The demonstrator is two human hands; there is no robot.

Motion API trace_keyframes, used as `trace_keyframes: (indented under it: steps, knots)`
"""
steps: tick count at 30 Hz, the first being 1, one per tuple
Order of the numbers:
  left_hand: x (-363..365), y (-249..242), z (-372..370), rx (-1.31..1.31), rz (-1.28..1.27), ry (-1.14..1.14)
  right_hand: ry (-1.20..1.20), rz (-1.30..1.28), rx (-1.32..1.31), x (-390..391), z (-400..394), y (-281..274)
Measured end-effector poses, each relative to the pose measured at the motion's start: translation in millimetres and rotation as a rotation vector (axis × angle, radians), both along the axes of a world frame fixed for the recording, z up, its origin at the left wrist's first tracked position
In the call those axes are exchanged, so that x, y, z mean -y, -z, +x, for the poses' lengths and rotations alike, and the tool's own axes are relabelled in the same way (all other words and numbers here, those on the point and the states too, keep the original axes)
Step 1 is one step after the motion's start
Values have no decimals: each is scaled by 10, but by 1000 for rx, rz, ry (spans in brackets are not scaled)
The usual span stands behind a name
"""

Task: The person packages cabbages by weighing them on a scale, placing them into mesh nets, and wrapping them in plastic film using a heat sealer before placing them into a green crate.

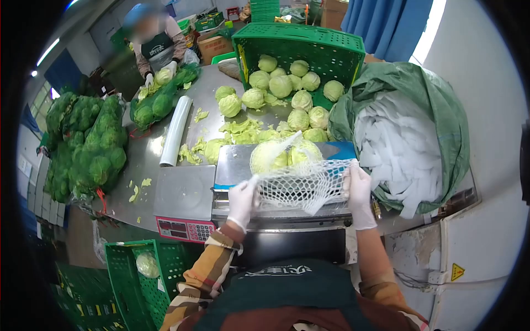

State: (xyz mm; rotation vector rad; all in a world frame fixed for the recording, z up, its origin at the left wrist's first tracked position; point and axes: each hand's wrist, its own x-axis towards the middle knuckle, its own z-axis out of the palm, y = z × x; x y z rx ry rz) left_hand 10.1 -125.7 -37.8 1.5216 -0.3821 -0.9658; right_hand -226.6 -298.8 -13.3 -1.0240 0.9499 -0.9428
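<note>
A white foam net (pixel 301 186) is stretched sideways between my gloved hands in front of me. My left hand (pixel 242 203) is closed on its left end, and my right hand (pixel 359 190) grips the right end. Just beyond the net, two pale green cabbages (pixel 270 156) sit side by side on a metal surface with blue parts. A strip of the white foam rises over them; whether the net wraps under them is hidden. To the left of my left hand is a scale (pixel 185 193) with a pink-edged keypad panel.
A tipped green crate (pixel 301 47) spills cabbages and loose leaves onto the metal table. On the right, a green sack (pixel 450 132) holds white foam nets. A white film roll (pixel 176 131) lies left, near netted cabbages (pixel 99 146). A co-worker (pixel 157 47) handles cabbage at far left.
</note>
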Motion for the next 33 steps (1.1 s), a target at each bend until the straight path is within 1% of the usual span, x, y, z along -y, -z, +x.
trace_keyframes:
  steps: [1,2,3,4,5,6,7,9,10,11,13,14,15,17,18,19,21,22,23,24,25,26,27,29,30,31,32,33]
  knots:
    - [82,36,23,120,-26,-113,65,-12,-129,47,103,42]
    - [169,89,54,239,-50,-228,84,-59,-141,79,206,82]
    - [268,229,131,232,-55,-240,82,-104,-176,150,293,171]
    - [374,405,244,389,-37,-307,92,-193,-178,250,379,334]
    - [453,475,342,547,-17,-373,103,-281,-177,326,457,435]
    - [496,424,407,486,32,-283,97,-280,-265,319,521,317]
    - [554,413,477,484,32,-289,91,-283,-266,412,583,404]
    - [701,428,654,566,60,-150,144,-563,-429,643,740,643]
    - [777,483,791,477,-62,-15,31,-408,-495,688,770,571]
    - [848,548,888,480,-64,-16,32,-411,-491,770,814,629]
    - [962,505,987,-50,84,154,-131,-265,-544,868,934,624]
    - [994,500,1009,-119,61,178,-210,-160,-578,911,929,622]
    - [1016,479,1007,-114,62,182,-206,-159,-573,981,964,719]
    - [1058,445,1003,-181,-23,214,-264,-35,-451,1135,1027,1016]
    - [1033,213,939,-221,-13,243,-334,112,-317,1070,1012,791]
    - [1062,255,1007,-214,-11,248,-329,112,-310,1057,1027,689]
    - [1023,399,1086,-386,-140,313,-424,255,-119,1052,1044,635]
    - [995,435,1088,-496,-206,314,-437,309,11,1049,1062,703]
    - [971,479,1079,-496,-201,314,-437,314,13,1059,1076,739]
    - [942,428,1014,-606,-257,278,-450,409,153,1033,1085,710]
    - [923,359,948,-716,-311,240,-460,506,295,980,1086,645]
    - [943,258,890,-594,-295,187,-485,606,380,834,1072,216]
    - [933,215,924,-602,-279,182,-479,624,380,871,1066,132]
    - [1002,83,1033,-851,-486,459,-638,175,184,1032,1048,7]
    - [1031,-311,935,-647,-399,462,-652,-75,136,1045,1054,-127]
    - [1108,-221,1031,-654,-389,467,-642,-66,135,1099,1077,-80]
    - [1174,-46,1167,-450,-427,580,-677,-274,57,1155,1098,8]
    - [1210,-11,1197,-245,-463,686,-709,-480,-24,1156,1103,42]
